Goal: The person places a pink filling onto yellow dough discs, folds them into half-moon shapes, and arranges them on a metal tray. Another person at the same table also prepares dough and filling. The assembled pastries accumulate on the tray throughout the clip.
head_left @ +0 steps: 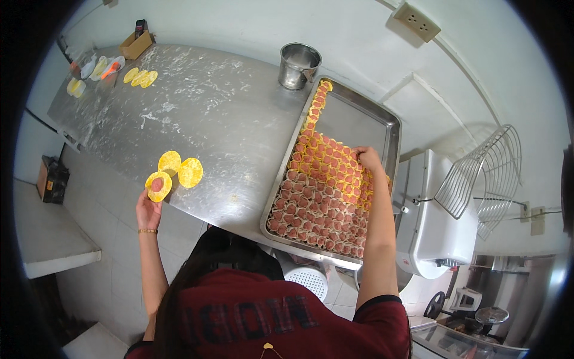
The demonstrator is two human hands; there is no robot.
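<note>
Left hand [148, 210]: fingers closed on a yellow wrapper [158, 185] with filling
Right hand [366, 157]: on the dumplings [323, 191] in the steel tray [382, 122] — grip probably pinched, cannot tell

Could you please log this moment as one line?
left hand: holds filled wrapper | right hand: on dumplings in tray

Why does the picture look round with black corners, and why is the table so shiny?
In the head view, the fisheye lens bends straight lines, so the metal table and the wall curve, and the rim goes black. Overhead light glares off the floury steel and the tray. The left hand and right hand look sharp, and shadows are soft.
</note>
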